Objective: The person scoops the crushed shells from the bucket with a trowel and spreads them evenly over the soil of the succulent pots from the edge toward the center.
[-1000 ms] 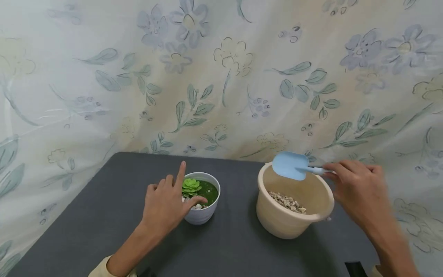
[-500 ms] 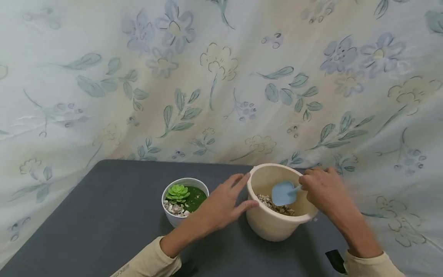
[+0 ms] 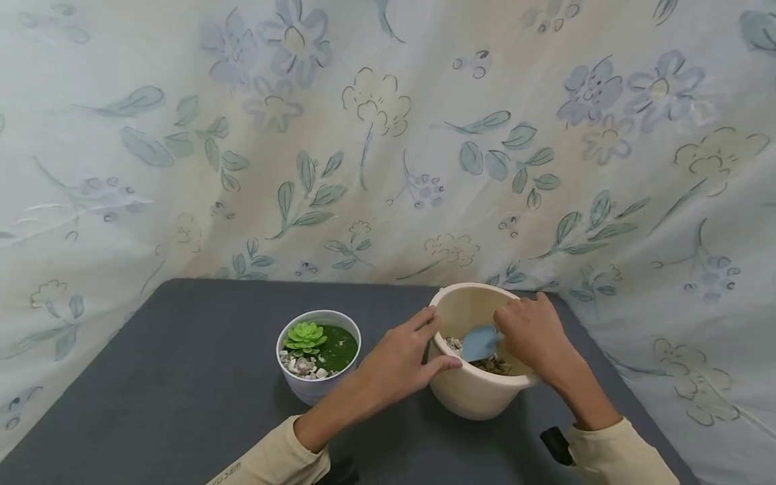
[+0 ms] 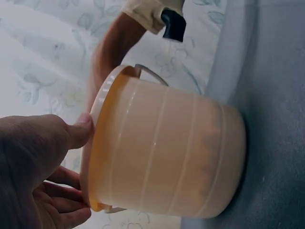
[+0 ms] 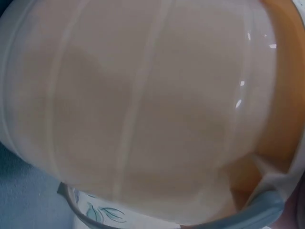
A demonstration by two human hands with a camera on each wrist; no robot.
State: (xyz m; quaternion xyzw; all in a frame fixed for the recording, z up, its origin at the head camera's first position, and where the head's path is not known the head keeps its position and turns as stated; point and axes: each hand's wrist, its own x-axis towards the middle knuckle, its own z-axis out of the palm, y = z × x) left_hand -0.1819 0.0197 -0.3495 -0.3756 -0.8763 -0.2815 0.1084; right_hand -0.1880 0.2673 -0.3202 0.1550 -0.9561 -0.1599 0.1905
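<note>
A cream plastic bucket (image 3: 475, 397) stands on the table in the head view, with small pale stones (image 3: 494, 365) at its bottom. My left hand (image 3: 394, 353) holds its left rim, thumb and fingers spread apart along the edge; the left wrist view shows this hand (image 4: 43, 162) at the rim from the side. My right hand (image 3: 536, 337) reaches over the bucket's right side and grips a small light-blue scoop (image 3: 481, 343) by its handle. The scoop's blade is inside the bucket, near the stones. In the right wrist view, the bucket wall (image 5: 143, 95) hides the scoop.
Left of the bucket stands a white pot (image 3: 309, 389) with a green succulent (image 3: 305, 337), white pebbles and a green mossy surface. My left forearm passes close to it. The dark grey table (image 3: 200, 377) meets a flowered curtain (image 3: 376, 168) at the back. A handle (image 5: 238, 222) hangs on the bucket.
My left hand has moved right from beside the plant pot to the bucket rim. My right hand has lowered the scoop from above the rim into the bucket and tilted it.
</note>
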